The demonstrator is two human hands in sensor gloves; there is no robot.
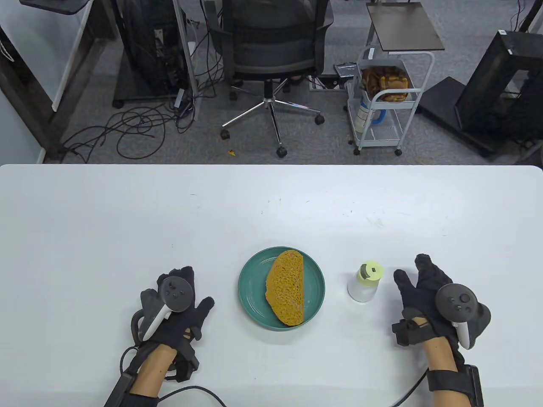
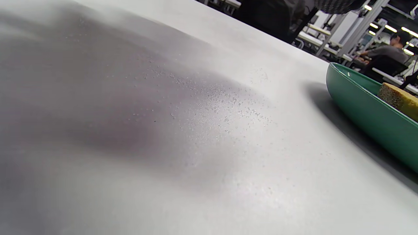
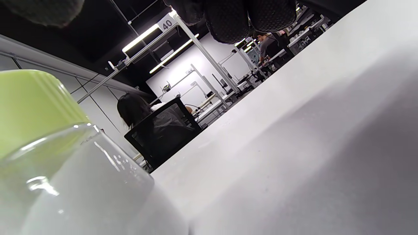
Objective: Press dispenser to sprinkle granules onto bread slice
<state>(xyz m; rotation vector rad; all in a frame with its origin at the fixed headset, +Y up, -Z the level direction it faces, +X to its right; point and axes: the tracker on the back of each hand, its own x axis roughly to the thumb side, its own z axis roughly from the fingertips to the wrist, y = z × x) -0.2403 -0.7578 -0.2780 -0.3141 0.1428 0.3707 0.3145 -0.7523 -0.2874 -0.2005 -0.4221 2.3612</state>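
Fingers (image 1: 424,271) spread beside dispenser (image 1: 365,283) — plate (image 1: 250,288) left; untouched.

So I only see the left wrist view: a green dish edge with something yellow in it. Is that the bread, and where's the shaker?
Observer: Yes, that's the bread slice lying on the green plate. The dispenser stands upright on the table, to the right of the plate and apart from it.
Operator: Is anyone holding it?
Observer: No. The right hand lies open just right of it, with a gap between thumb and bottle.
Operator: And the other hand?
Observer: The left hand rests on the table left of the plate, fingers spread, holding nothing.
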